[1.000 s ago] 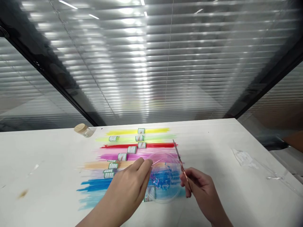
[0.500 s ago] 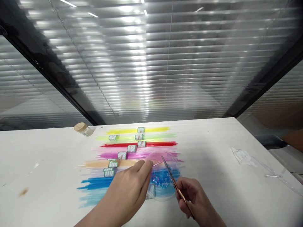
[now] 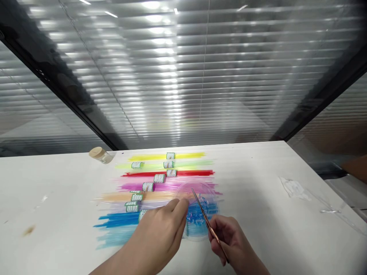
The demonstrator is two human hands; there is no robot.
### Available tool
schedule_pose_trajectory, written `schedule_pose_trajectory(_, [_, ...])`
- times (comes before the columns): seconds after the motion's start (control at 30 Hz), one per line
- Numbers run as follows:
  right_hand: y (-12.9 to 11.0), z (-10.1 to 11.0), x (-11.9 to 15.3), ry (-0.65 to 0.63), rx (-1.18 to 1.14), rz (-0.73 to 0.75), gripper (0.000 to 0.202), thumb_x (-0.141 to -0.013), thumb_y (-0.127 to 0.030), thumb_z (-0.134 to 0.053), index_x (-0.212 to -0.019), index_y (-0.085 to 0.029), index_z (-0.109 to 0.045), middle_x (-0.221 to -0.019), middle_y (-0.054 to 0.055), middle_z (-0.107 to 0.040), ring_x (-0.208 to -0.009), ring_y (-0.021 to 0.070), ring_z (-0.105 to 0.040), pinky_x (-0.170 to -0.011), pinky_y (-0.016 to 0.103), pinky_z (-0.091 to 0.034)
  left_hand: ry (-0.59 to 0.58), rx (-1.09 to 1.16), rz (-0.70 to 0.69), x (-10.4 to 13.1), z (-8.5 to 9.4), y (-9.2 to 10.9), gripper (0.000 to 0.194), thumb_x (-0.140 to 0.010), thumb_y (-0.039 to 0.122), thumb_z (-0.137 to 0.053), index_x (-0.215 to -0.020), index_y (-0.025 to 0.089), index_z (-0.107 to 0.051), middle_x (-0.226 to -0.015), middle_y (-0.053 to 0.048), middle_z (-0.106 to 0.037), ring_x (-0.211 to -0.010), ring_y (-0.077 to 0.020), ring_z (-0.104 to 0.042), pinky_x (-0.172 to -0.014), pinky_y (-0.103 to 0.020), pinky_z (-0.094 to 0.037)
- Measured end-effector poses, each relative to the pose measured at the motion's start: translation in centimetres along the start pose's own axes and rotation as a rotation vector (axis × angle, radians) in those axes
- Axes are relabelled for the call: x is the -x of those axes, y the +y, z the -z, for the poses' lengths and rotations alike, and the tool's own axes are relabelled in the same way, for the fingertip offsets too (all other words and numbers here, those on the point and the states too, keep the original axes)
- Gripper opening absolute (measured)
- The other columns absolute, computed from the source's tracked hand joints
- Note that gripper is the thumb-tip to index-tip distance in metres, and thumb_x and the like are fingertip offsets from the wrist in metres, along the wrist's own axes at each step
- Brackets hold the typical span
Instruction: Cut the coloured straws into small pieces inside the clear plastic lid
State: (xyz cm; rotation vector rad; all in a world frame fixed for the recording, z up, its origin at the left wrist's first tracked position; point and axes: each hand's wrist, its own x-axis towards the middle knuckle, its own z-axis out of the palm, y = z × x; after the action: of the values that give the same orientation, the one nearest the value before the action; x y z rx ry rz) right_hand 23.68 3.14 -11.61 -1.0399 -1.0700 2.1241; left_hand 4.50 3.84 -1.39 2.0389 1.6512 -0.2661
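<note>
Bundles of coloured straws with paper bands lie in rows, among them a red bundle (image 3: 195,173) and a blue bundle (image 3: 120,219). A clear round dish (image 3: 216,196) with small cut pieces rests over their right part. My left hand (image 3: 162,233) is closed in a pinch at the dish's left side; what its fingertips hold is too small to make out. In my right hand (image 3: 231,238) are copper-coloured scissors (image 3: 212,230), their blades over the dish and pointing up and left, close to my left fingertips.
A jar with a wooden lid (image 3: 97,153) lies tilted at the table's back left. Crumpled clear plastic (image 3: 294,188) lies on the right. Behind the white table (image 3: 258,172) stands glass with blinds (image 3: 229,76).
My left hand has shifted slightly right. My right hand and the scissors have moved a little left, bringing the blades closer to my left fingertips. The thin pink strand at the left fingertips no longer shows.
</note>
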Motion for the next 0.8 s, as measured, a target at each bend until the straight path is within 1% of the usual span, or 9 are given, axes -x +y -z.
schedule_pose_trajectory(0.13, [0.4,0.0,0.0,0.017,-0.006,0.006,0.062,-0.063,-0.072,-0.074,-0.064,-0.019,-0.043,-0.050,-0.009,-0.035,-0.039,0.0027,-0.024,-0.036,0.017,-0.020,-0.013,-0.027,0.007,0.1,0.1,0.1,0.026,-0.099,0.022,-0.022,-0.103,0.023,-0.048,-0.091,-0.003,-0.065,-0.071,-0.0246,-0.067,-0.054,-0.033,-0.040])
schedule_pose_trajectory(0.2, [0.8,0.0,0.1,0.023,0.002,0.000,0.063,-0.062,-0.075,-0.073,-0.062,-0.019,-0.043,-0.051,-0.008,-0.036,-0.038,0.0028,-0.025,-0.034,0.017,-0.019,-0.022,-0.033,0.007,0.1,0.2,0.2,0.025,-0.099,0.021,-0.023,-0.100,0.023,-0.048,-0.091,-0.003,-0.065,-0.070,-0.0244,-0.067,-0.053,-0.032,-0.040])
schedule_pose_trajectory(0.33, [1.4,-0.1,0.3,0.017,-0.013,-0.070,0.063,-0.063,-0.075,-0.071,-0.064,-0.019,-0.044,-0.053,-0.007,-0.040,-0.036,0.0022,-0.027,-0.033,0.016,-0.018,-0.046,-0.040,0.011,0.1,0.2,0.3,0.024,-0.098,0.019,-0.024,-0.099,0.023,-0.048,-0.091,-0.004,-0.066,-0.070,-0.0248,-0.067,-0.052,-0.032,-0.038])
schedule_pose_trajectory(0.5, [1.7,-0.5,1.1,-0.004,-0.056,-0.113,0.062,-0.065,-0.074,-0.071,-0.063,-0.019,-0.041,-0.051,-0.007,-0.043,-0.035,0.0021,-0.031,-0.036,0.016,-0.020,-0.091,-0.060,0.001,0.0,0.2,0.5,0.024,-0.097,0.018,-0.026,-0.097,0.022,-0.050,-0.093,-0.005,-0.067,-0.069,-0.0244,-0.066,-0.052,-0.031,-0.037])
schedule_pose_trajectory(0.6, [1.9,-0.9,1.6,0.018,-0.070,-0.126,0.063,-0.067,-0.076,-0.068,-0.063,-0.019,-0.041,-0.050,-0.006,-0.044,-0.038,0.0019,-0.028,-0.038,0.017,-0.021,-0.106,-0.073,-0.018,0.0,0.1,0.7,0.026,-0.098,0.017,-0.025,-0.093,0.022,-0.051,-0.091,-0.005,-0.068,-0.068,-0.0244,-0.066,-0.052,-0.031,-0.038])
schedule_pose_trajectory(0.67, [2.3,-1.0,1.8,0.031,-0.077,-0.140,0.065,-0.066,-0.079,-0.065,-0.064,-0.019,-0.042,-0.049,-0.005,-0.045,-0.040,0.0027,-0.027,-0.040,0.017,-0.022,-0.110,-0.080,-0.024,-0.1,0.1,0.8,0.027,-0.098,0.017,-0.025,-0.092,0.021,-0.051,-0.090,-0.005,-0.068,-0.069,-0.0246,-0.067,-0.053,-0.031,-0.039])
schedule_pose_trajectory(0.8, [3.2,-1.1,1.9,0.050,-0.088,-0.161,0.066,-0.063,-0.081,-0.065,-0.066,-0.018,-0.045,-0.048,-0.005,-0.046,-0.040,0.0043,-0.031,-0.040,0.017,-0.023,-0.120,-0.077,-0.018,-0.1,0.1,1.1,0.026,-0.097,0.017,-0.028,-0.091,0.021,-0.052,-0.087,-0.005,-0.068,-0.069,-0.0251,-0.068,-0.053,-0.030,-0.041])
